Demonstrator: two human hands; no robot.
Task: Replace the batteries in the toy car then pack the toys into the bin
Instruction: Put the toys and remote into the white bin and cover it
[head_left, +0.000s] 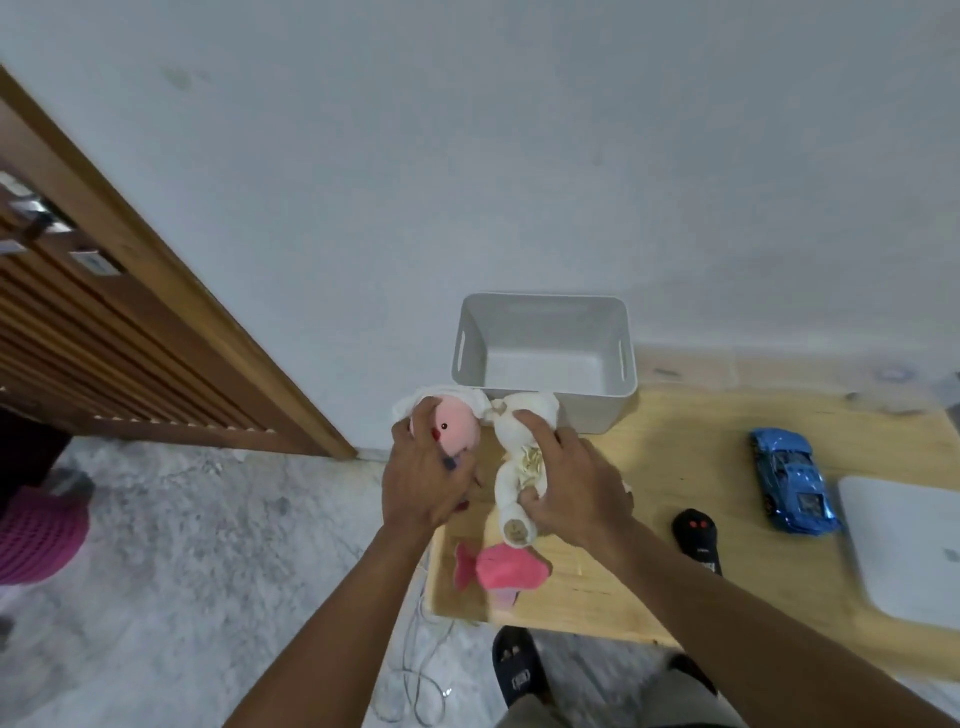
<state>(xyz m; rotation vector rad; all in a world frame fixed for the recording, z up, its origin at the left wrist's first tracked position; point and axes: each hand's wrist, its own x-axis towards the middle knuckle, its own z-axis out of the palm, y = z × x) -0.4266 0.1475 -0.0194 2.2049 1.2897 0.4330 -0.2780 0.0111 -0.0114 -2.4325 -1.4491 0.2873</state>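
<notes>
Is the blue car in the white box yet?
No, the blue car lies on the wooden table, outside the white box.

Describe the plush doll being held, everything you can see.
The plush doll looks like soft cream fabric, with a round pink face, a dark eye, a red mouth mark and a white hood. A frilled yellowish patch sits mid-body, and one leg ends in a tan sole. It is held just in front of the grey bin, over the wooden table. The left hand grips its head, the right hand its body.
</notes>
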